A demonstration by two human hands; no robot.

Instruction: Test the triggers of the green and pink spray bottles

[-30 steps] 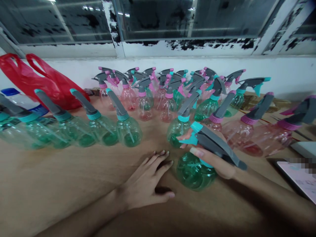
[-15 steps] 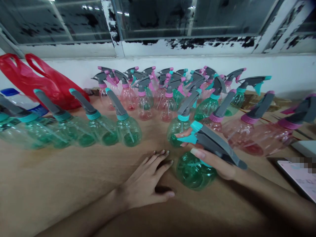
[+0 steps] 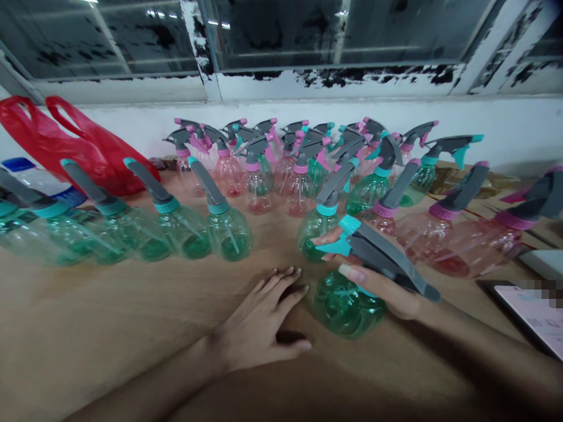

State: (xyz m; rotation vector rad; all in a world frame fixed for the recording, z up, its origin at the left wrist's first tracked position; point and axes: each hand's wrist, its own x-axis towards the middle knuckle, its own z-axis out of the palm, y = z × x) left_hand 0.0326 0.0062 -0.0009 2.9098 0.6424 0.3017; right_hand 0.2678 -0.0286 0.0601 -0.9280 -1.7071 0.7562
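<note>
**Green spray bottle in the right hand, left hand flat beside it**

The green spray bottle (image 3: 345,313) is between 4 and 5 o'clock from the middle of the view. The right hand (image 3: 393,296) grasps it near the turquoise collar (image 3: 372,294), with the thumb on the near side and some fingers around the far side, by the turquoise trigger (image 3: 336,249). The left hand (image 3: 259,334) lies at 9 o'clock from this bottle, fingers released and spread on the wooden table (image 3: 109,328), gripping nothing.

For good handling, I would judge, the grip should be on the firm collar, because the thin body may dent, and fingers should not squeeze the trigger by accident. The other green bottle (image 3: 319,228), at 11 o'clock just behind, could be knocked, so a small, slow movement is safer. The left hand could steady the base.

The palm of the right hand is hidden behind the grey sprayer head (image 3: 389,255). I cannot tell whether the trigger is pressed, or whether the base touches the table. At 9 o'clock the leftmost bottle (image 3: 5,220) is cut off, and the phone screen (image 3: 530,319) is partly pixelated.
</note>
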